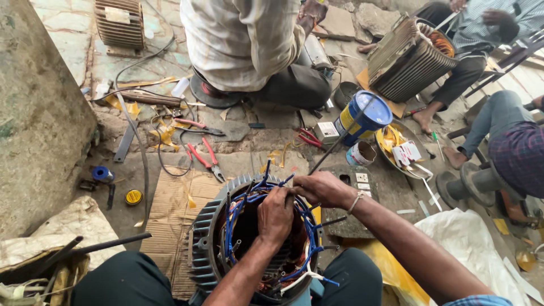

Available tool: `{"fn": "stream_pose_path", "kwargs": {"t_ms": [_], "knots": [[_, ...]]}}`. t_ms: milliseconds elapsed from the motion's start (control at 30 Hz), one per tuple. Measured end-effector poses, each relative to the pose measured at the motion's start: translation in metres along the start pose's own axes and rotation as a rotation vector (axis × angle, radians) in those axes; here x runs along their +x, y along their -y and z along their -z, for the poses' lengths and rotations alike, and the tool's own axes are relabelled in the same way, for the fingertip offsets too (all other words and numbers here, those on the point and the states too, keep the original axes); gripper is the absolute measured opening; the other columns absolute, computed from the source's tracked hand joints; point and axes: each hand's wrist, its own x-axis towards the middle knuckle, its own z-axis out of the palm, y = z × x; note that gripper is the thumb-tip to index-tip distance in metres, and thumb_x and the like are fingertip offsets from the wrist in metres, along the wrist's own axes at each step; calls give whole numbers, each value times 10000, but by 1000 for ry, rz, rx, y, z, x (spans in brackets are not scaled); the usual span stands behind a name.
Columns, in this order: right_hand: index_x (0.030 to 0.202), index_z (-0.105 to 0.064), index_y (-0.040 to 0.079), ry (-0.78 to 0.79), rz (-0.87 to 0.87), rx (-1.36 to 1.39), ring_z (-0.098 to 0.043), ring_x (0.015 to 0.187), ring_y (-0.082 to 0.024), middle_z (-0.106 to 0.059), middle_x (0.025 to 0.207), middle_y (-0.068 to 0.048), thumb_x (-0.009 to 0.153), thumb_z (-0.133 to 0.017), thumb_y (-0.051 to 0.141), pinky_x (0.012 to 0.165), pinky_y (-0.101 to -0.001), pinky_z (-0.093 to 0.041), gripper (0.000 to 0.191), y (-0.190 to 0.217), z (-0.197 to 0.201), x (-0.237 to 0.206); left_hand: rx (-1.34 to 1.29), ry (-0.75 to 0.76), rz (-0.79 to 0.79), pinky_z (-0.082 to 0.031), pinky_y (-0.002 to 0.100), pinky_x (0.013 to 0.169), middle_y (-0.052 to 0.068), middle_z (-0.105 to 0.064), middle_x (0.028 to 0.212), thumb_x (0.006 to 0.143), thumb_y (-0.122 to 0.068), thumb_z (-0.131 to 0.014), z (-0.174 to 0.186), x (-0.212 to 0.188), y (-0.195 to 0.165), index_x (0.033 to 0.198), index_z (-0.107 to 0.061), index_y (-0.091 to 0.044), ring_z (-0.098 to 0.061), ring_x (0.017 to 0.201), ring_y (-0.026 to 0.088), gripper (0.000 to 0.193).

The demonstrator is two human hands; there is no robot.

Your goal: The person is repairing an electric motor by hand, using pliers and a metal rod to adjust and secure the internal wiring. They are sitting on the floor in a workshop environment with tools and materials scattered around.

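A finned grey motor housing (203, 243) stands upright between my knees, with copper windings and blue insulated wires (235, 218) looping around its opening. My left hand (275, 215) reaches into the opening and is closed on the blue wires at the top rim. My right hand (322, 188) sits just beside it at the rim, fingers curled on the same bundle of wires. A thin dark rod (340, 139) rises from behind my right hand toward the blue can.
Red-handled pliers (205, 158) lie on the ground and cardboard (173, 209) beyond the motor. A blue and yellow can (362, 118), a small tin (361, 153) and a yellow tray (391, 146) sit ahead right. Other people sit around with finned motor housings (409, 59).
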Motion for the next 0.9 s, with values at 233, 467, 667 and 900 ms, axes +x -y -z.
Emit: {"fn": "stream_pose_path", "kwargs": {"t_ms": [233,467,667,900], "knots": [[1077,-682,176,21,-74,-38,-651,634,-404,-668,719,-176,942,-655,395,564,-506,-514,258,1,5,-4,5,-25,-62,-517,505,700,153,-692,923,917,-176,-681,-3,-7,-1,1028,-735,-99,-676,843,401,146],[1049,-661,152,-52,25,25,-684,650,-346,-687,700,-109,940,-688,303,576,-469,-508,188,21,13,-18,60,12,-44,-528,489,698,141,-709,938,911,-226,-707,2,-13,6,1051,-708,-90,-687,836,378,195],[1064,-676,163,-2,-29,153,-724,625,-283,-734,706,-46,962,-614,269,562,-417,-540,160,17,8,-10,10,-21,-23,-541,465,716,122,-722,928,923,-194,-696,1,-14,9,1007,-738,-96,-702,843,350,135],[1030,-698,118,28,-34,-4,-681,671,-368,-701,735,-145,981,-635,388,594,-472,-527,282,-6,-12,2,-7,-28,38,-536,462,727,127,-718,944,948,-219,-704,-6,-5,7,1003,-744,-82,-701,868,352,153]]}}
